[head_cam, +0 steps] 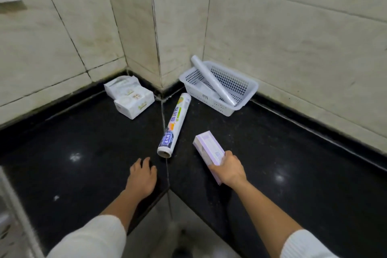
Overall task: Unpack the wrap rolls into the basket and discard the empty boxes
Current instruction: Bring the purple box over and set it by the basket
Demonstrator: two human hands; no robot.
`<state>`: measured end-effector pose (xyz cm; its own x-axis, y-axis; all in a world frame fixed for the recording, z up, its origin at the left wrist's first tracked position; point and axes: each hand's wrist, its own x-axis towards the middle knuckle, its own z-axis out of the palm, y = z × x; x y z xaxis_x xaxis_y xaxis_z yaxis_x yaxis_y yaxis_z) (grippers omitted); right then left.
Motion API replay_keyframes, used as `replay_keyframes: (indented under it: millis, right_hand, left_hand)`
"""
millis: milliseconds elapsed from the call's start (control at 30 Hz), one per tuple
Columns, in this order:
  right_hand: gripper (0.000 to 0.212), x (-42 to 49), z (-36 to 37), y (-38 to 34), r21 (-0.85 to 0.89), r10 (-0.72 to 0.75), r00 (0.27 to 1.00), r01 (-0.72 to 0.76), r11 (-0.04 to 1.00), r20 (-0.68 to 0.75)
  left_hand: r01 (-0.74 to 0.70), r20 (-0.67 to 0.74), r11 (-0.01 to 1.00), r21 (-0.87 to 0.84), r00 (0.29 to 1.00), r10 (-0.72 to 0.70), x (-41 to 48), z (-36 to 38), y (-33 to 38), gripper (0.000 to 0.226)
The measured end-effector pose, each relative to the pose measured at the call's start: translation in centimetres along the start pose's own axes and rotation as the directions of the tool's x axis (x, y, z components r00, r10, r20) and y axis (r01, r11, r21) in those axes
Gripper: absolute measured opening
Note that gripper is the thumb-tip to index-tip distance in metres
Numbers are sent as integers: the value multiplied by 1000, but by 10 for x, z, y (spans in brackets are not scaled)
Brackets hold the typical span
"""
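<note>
- Pale lilac cardboard wrap box (208, 151), long and narrow, is gripped at its near end by the right hand (229, 168), fingers wrapped around it; it is held just above the black polished stone countertop (293, 153), its far end aimed toward 11 o'clock.
- Left hand (142, 176) rests palm-down on the countertop at 9 o'clock from the box, fingers loosely spread, holding nothing.
- White printed wrap roll (174, 124) lies on the counter between the hands and the corner, at 11 o'clock from the box, its open cardboard core facing the left hand; its label carries coloured characters too blurred to read.
- White perforated plastic basket (247, 88) sits against the tiled wall at 1 o'clock from the box, holding one clear bare roll of wrap (213, 80) laid slantwise, its far end propped above the rim.
- Two white plastic-wrapped tissue packs (128, 95) lie at 10 o'clock near the wall corner, touching each other; their print is illegible.
- Cream marble wall tiles (293, 27) with dark grout enclose the counter.
</note>
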<state>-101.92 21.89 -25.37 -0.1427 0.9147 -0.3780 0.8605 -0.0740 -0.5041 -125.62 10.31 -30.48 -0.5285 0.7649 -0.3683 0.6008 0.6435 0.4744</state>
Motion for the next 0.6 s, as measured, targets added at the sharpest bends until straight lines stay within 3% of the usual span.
replay_keyframes:
  millis: [300, 400, 500, 600]
  right_hand:
    - [58, 95, -9, -51, -60, 44, 999, -43, 997, 15]
    - [59, 106, -6, -51, -116, 50, 998, -46, 992, 39]
    - [65, 114, -7, -54, -168, 62, 993, -46, 985, 95]
    - [76, 119, -11, -65, -230, 38, 998, -25, 973, 55]
  left_hand:
    - [68, -21, 989, -131, 997, -71, 86, -24, 20, 57]
    - [122, -49, 992, -29, 991, -123, 93, -25, 33, 61]
    - [136, 57, 981, 140, 988, -145, 104, -29, 53, 67]
    - [150, 141, 973, 176, 974, -176, 116, -35, 69, 75]
